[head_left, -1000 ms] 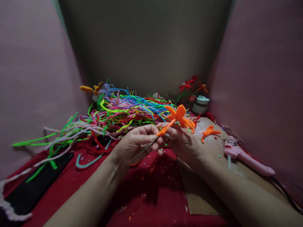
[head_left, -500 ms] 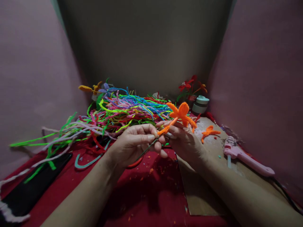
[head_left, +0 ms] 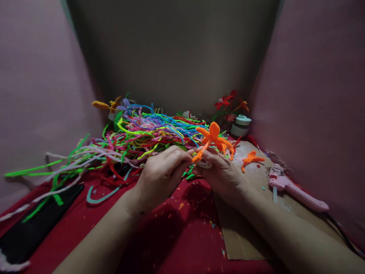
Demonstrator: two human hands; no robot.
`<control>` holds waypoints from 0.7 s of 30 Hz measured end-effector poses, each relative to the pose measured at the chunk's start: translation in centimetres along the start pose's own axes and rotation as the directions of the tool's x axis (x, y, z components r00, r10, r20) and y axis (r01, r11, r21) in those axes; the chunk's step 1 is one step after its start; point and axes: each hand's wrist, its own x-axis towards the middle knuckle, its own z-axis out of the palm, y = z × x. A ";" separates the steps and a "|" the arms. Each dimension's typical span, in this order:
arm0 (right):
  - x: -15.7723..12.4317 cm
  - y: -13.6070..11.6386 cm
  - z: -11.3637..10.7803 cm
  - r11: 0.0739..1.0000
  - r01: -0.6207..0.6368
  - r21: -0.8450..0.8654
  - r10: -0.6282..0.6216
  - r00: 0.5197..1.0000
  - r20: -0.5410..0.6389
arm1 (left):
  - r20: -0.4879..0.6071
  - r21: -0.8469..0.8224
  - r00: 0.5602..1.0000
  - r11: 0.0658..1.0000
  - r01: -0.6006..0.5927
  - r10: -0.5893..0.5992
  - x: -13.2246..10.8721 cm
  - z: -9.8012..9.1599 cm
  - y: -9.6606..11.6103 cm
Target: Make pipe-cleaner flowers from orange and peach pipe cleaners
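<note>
An orange pipe-cleaner flower (head_left: 214, 137) with several looped petals is raised above the red cloth (head_left: 182, 236). My right hand (head_left: 221, 171) is closed around its base from the right side. My left hand (head_left: 162, 176) has turned its back toward me, and its fingers pinch the orange stem just under the petals. The thin green wire seen earlier is hidden behind my left hand. A whitish round thing (head_left: 204, 164) shows between my two hands; I cannot make out what it is.
A big heap of coloured pipe cleaners (head_left: 137, 139) lies behind my hands. A second orange flower piece (head_left: 251, 158) rests on brown cardboard (head_left: 245, 228), beside a pink glue gun (head_left: 295, 189). A small jar (head_left: 241, 126) and finished red flowers (head_left: 229, 102) stand at the back. A black flat object (head_left: 37, 224) lies at left.
My left hand has rolled over, so its back faces me and the green wire is hidden. The orange flower has shifted slightly left and turned.
</note>
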 end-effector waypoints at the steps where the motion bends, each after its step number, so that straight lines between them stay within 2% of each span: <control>1: 0.0 0.1 -0.1 1.000 -0.006 0.013 0.006 1.000 0.000 | 0.004 0.057 0.999 0.998 -0.041 0.040 -0.1 0.0 -0.2; 4: 0.1 0.2 -0.2 0.999 -0.019 0.042 0.020 1.000 -0.005 | 0.055 0.168 0.992 0.979 -0.120 0.112 -0.2 -0.1 -0.5; 7: 0.1 0.1 -0.1 0.998 -0.037 0.051 0.039 0.999 -0.033 | 0.107 0.205 0.983 0.964 -0.171 0.152 -0.4 -0.1 -0.8; 11: 0.1 -0.1 0.1 0.999 -0.044 0.017 0.045 0.997 -0.069 | 0.113 0.223 0.985 0.963 -0.154 0.131 -0.5 0.0 -0.9; 16: 0.0 -0.2 0.1 0.999 -0.038 -0.024 0.037 0.999 -0.035 | 0.115 0.090 0.992 0.995 0.030 -0.040 0.2 -0.1 -0.3; 21: 0.0 -0.1 0.1 0.995 -0.051 -0.085 0.049 0.998 -0.026 | 0.245 -0.054 0.941 0.966 0.253 -0.233 0.6 -0.7 -0.1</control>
